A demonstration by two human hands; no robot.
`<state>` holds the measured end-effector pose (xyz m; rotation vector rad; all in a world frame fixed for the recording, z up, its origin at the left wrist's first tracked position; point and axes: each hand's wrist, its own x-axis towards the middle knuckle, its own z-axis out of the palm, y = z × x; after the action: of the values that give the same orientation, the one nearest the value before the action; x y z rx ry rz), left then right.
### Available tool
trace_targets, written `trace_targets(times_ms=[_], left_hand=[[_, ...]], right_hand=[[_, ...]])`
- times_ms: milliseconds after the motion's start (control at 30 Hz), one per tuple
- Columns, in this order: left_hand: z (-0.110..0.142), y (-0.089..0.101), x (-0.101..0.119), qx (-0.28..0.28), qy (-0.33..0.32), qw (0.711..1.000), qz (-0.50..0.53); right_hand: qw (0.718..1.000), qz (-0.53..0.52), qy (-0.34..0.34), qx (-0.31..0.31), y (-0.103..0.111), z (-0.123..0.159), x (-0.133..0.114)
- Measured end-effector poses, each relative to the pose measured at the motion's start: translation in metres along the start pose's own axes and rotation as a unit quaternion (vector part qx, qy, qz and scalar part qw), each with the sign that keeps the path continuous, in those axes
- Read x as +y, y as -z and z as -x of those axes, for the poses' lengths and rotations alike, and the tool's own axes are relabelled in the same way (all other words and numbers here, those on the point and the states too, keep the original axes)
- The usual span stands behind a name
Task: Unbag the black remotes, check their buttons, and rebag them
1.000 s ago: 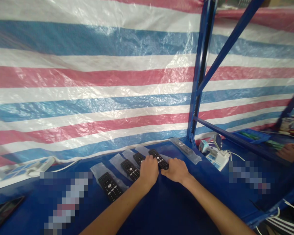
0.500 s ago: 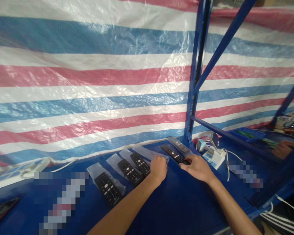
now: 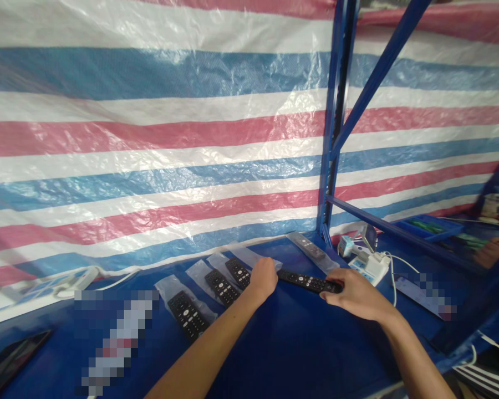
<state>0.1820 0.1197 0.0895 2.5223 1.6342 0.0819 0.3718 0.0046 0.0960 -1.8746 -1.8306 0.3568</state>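
Note:
My right hand (image 3: 355,292) is closed on one end of a black remote control (image 3: 307,282), which lies crosswise over the blue table (image 3: 299,354). My left hand (image 3: 263,275) is closed on the edge of a clear plastic sleeve (image 3: 255,257) that lies empty beside it. Left of that hand, three more black remotes (image 3: 221,287) rest half inside their clear sleeves in a row.
Another sleeved remote (image 3: 311,250) lies by the blue frame post (image 3: 332,127). White adapters and cables (image 3: 368,260) sit to the right. A striped tarp (image 3: 149,138) hangs behind. A power strip (image 3: 72,281) and a dark phone (image 3: 12,357) lie at left. Another person's hand (image 3: 493,250) shows far right.
My right hand has drawn the remote out of its sleeve and carried it to the right, turning it crosswise. My left hand stayed on the sleeve.

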Motion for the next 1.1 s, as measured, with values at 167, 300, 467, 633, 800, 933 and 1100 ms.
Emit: trace_targets(times_ms=[167,300,467,633,800,933,1100], left_hand=[[0.002,-0.003,-0.002,0.007,0.004,1.000,-0.009],[0.002,-0.004,-0.006,0.014,0.009,1.000,-0.015],[0.001,-0.003,-0.007,0.008,-0.012,1.000,0.001],[0.000,-0.009,-0.010,0.024,-0.048,0.999,0.006],[0.005,-0.014,-0.004,0.046,-0.111,0.993,-0.004],[0.014,-0.020,0.013,0.064,-0.174,0.982,0.024],[0.016,-0.024,0.021,0.086,-0.162,0.979,0.083]], right_hand=[[1.000,-0.013,0.012,0.011,0.001,0.001,-0.001],[0.999,-0.032,0.016,0.016,0.005,0.005,0.003],[0.999,-0.026,0.038,0.013,0.001,0.002,0.002],[0.999,-0.027,0.045,0.011,-0.007,-0.003,0.004],[0.999,0.002,0.035,0.027,-0.024,-0.007,0.000],[0.998,0.053,0.009,0.043,-0.042,-0.016,-0.015],[0.998,0.005,0.065,-0.001,-0.046,-0.022,-0.008]])
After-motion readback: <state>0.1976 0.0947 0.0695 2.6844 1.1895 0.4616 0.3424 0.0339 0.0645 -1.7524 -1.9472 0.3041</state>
